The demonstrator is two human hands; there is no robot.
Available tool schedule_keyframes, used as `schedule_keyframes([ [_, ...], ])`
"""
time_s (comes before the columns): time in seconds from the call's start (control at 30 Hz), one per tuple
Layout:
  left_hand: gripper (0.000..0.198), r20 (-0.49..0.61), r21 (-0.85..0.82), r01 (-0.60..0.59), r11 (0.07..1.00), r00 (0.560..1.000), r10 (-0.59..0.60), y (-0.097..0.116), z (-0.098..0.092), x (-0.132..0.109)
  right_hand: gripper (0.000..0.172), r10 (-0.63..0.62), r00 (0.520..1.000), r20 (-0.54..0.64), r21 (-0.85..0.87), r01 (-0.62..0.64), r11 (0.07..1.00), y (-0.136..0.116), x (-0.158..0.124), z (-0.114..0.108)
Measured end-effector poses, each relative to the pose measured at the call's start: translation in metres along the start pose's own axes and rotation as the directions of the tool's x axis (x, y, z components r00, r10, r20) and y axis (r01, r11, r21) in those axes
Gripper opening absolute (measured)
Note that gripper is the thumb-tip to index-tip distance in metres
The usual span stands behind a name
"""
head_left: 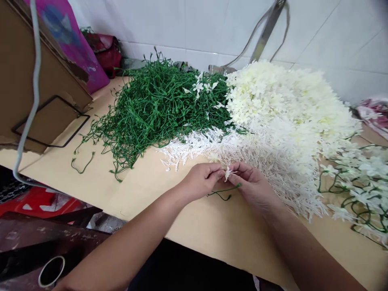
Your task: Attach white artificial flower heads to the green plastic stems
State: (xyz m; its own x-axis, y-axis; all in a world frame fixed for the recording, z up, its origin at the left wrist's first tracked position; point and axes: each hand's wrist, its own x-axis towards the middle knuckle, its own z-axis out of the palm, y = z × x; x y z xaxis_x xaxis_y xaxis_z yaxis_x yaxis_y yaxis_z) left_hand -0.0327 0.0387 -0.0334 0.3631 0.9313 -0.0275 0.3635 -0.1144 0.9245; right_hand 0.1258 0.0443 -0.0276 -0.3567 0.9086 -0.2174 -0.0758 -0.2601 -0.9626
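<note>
Both hands meet over the table's near side, with a small white artificial flower [228, 173] between their fingertips. My left hand [200, 182] is closed, its thumb and forefinger pinching the flower from the left. From the right, my right hand [256, 186] is closed too, its fingertips pinched at the flower's other side. A thin green plastic stem [222, 191] shows just below the hands; whether a hand holds it or it lies on the table I cannot tell. Right beyond my fingers spreads a pile of thin white stamens [266, 161].
Behind lies a heap of green stems [160, 105], beside a heap of white petals [281, 93]. Assembled flowers with stems [368, 182] are at the right. A cardboard box [21, 76] and a white cable [36, 72] stand left, on the tan tabletop [136, 202].
</note>
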Motion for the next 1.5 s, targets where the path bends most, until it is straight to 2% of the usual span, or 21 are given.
schedule_keyframes([
  [0.13,0.030,-0.012,0.184,0.010,0.983,1.000,-0.008,0.004,-0.010,-0.008,0.025,-0.112,0.991,-0.077,-0.248,0.089,0.965,-0.015,-0.009,-0.016],
  [0.23,0.029,-0.094,0.309,0.065,0.949,0.995,-0.037,0.004,-0.021,-0.015,0.020,-0.219,0.965,-0.146,-0.507,0.118,0.854,-0.028,-0.015,-0.030],
  [0.33,0.023,-0.243,0.371,0.152,0.916,0.968,-0.063,0.002,-0.031,-0.018,0.013,-0.339,0.934,-0.109,-0.737,0.153,0.659,-0.036,-0.013,-0.035],
  [0.4,0.022,-0.310,0.403,0.201,0.893,0.948,-0.074,0.002,-0.038,-0.018,0.011,-0.396,0.918,-0.035,-0.858,0.176,0.483,-0.035,-0.007,-0.033],
  [0.5,0.019,-0.296,0.480,0.166,0.861,0.955,-0.019,0.007,-0.045,-0.011,0.014,-0.381,0.920,0.096,-0.969,0.173,0.175,-0.028,0.005,-0.022],
  [0.57,0.017,-0.255,0.535,0.111,0.837,0.966,0.034,0.011,-0.046,-0.003,0.016,-0.326,0.933,0.149,-0.986,0.165,0.020,-0.024,0.011,-0.015],
  [0.6,0.016,-0.234,0.559,0.094,0.824,0.971,0.049,0.013,-0.045,0.002,0.016,-0.305,0.940,0.155,-0.988,0.155,-0.024,-0.022,0.013,-0.012],
  [0.67,0.016,-0.196,0.601,0.086,0.795,0.980,0.043,0.015,-0.042,0.013,0.015,-0.294,0.946,0.139,-0.990,0.130,-0.050,-0.021,0.015,-0.009],
  [0.73,0.016,-0.159,0.638,0.078,0.766,0.987,0.033,0.014,-0.037,0.023,0.015,-0.319,0.942,0.107,-0.994,0.110,-0.007,-0.020,0.015,-0.010],
  [0.93,0.009,-0.110,0.680,0.028,0.732,0.992,0.064,0.011,-0.029,0.037,0.011,-0.455,0.890,-0.041,-0.957,0.096,0.273,-0.017,0.010,-0.028],
  [1.03,0.012,-0.180,0.629,0.058,0.775,0.981,0.073,0.011,-0.034,0.037,0.011,-0.497,0.861,-0.110,-0.924,0.096,0.371,-0.016,0.010,-0.037],
  [1.13,0.013,-0.305,0.542,0.092,0.835,0.948,0.093,0.012,-0.045,0.038,0.014,-0.521,0.827,-0.211,-0.854,0.103,0.510,-0.015,0.011,-0.043],
  [1.2,0.011,-0.399,0.375,0.083,0.923,0.913,0.080,0.016,-0.050,0.039,0.017,-0.526,0.801,-0.285,-0.764,0.142,0.629,-0.015,0.012,-0.046],
  [1.23,0.011,-0.433,0.232,0.064,0.971,0.900,0.044,0.019,-0.052,0.038,0.019,-0.505,0.802,-0.318,-0.697,0.164,0.698,-0.015,0.011,-0.048],
  [1.3,0.015,-0.427,-0.128,0.026,0.991,0.901,-0.079,0.025,-0.050,0.036,0.018,-0.414,0.843,-0.344,-0.524,0.193,0.829,-0.017,0.011,-0.050],
  [1.37,0.022,-0.326,-0.438,0.029,0.899,0.927,-0.188,0.031,-0.043,0.033,0.017,-0.307,0.896,-0.321,-0.338,0.195,0.921,-0.020,0.009,-0.051],
  [1.4,0.025,-0.265,-0.536,0.049,0.843,0.938,-0.223,0.033,-0.038,0.031,0.018,-0.267,0.913,-0.307,-0.256,0.191,0.947,-0.022,0.008,-0.051],
  [1.5,0.029,-0.125,-0.678,0.107,0.727,0.958,-0.257,0.038,-0.023,0.028,0.028,-0.185,0.931,-0.313,-0.047,0.179,0.983,-0.026,0.006,-0.051],
])
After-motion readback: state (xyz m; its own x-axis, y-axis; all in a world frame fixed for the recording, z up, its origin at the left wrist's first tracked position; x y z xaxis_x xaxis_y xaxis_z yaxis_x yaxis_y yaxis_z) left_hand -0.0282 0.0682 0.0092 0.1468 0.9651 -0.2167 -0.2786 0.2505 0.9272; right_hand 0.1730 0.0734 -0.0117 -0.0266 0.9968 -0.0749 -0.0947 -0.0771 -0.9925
